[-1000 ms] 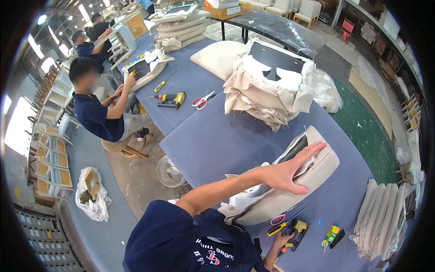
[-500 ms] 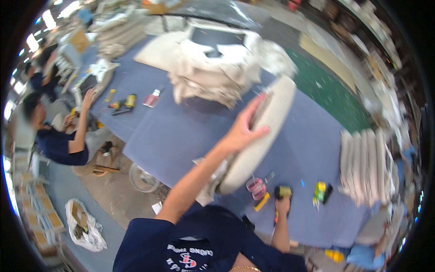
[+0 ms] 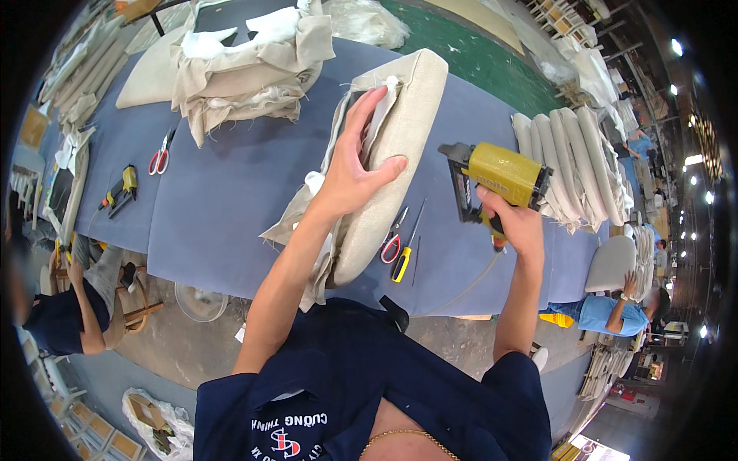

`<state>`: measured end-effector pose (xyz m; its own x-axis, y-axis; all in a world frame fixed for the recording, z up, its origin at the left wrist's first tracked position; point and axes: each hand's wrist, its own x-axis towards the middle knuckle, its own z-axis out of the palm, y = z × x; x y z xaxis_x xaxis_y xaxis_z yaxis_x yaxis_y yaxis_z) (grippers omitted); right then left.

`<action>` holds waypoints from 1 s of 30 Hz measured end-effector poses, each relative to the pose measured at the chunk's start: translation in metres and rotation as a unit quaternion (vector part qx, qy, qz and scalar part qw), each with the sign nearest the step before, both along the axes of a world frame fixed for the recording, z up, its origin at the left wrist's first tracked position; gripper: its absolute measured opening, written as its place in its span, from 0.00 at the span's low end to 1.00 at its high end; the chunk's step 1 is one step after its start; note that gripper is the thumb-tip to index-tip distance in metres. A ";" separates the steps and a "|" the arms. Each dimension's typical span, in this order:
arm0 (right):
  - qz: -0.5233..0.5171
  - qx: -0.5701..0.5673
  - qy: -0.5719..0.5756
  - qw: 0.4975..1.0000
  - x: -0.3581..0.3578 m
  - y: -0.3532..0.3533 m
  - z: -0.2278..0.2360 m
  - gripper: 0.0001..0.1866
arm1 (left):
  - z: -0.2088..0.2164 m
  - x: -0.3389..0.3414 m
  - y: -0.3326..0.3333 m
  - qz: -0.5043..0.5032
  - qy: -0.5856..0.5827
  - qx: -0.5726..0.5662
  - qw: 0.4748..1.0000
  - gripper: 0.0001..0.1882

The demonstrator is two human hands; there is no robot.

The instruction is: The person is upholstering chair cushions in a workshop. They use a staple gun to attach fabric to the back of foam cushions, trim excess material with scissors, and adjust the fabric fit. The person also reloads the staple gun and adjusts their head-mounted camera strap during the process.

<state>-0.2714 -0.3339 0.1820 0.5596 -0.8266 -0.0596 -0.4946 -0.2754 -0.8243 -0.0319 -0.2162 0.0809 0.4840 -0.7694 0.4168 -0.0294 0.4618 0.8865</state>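
Observation:
A beige upholstered seat cushion [image 3: 403, 134] stands on edge on the blue-covered table, its loose fabric and white padding facing left. My left hand [image 3: 355, 165] grips it across the edge, thumb on the outer fabric and fingers over the back side. Off to the right, my right hand [image 3: 513, 219] is wrapped round the handle of a yellow and black staple gun [image 3: 503, 175], raised above the table with its nose to the left. A thin air hose runs down from its handle. Between the hands lie red-handled scissors [image 3: 393, 244] and a yellow screwdriver [image 3: 403, 263].
A stack of beige fabric-covered pieces [image 3: 246, 84] sits at the far left. Upright cushions [image 3: 573, 165] stand in a row at right. Another staple gun [image 3: 121, 190] and scissors [image 3: 160, 160] lie on the left of the table [image 3: 223, 200]. Co-workers sit at both sides.
My right hand has lifted the staple gun off the table, bringing it up near the cushion. The cushion is still in my left hand. My view has swung to the right.

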 end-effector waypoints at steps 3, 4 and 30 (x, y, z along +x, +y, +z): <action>0.098 -0.158 -0.104 0.977 0.025 0.019 0.020 0.16 | -0.006 0.004 0.001 0.012 -0.027 -0.005 1.000 0.54; 0.105 -0.177 -0.079 0.975 0.027 0.020 0.022 0.17 | -0.006 0.003 0.001 0.012 -0.020 -0.012 1.000 0.54; 0.084 -0.307 0.086 0.944 0.036 0.012 0.030 0.28 | -0.009 -0.001 -0.012 0.092 -0.063 -0.019 0.994 0.53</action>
<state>-0.2354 -0.3215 0.2125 0.7120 -0.6351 0.2994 -0.5129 -0.7617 -0.3959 -0.0333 -0.2283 0.0720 0.5573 -0.6554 0.5098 -0.2269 0.4705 0.8528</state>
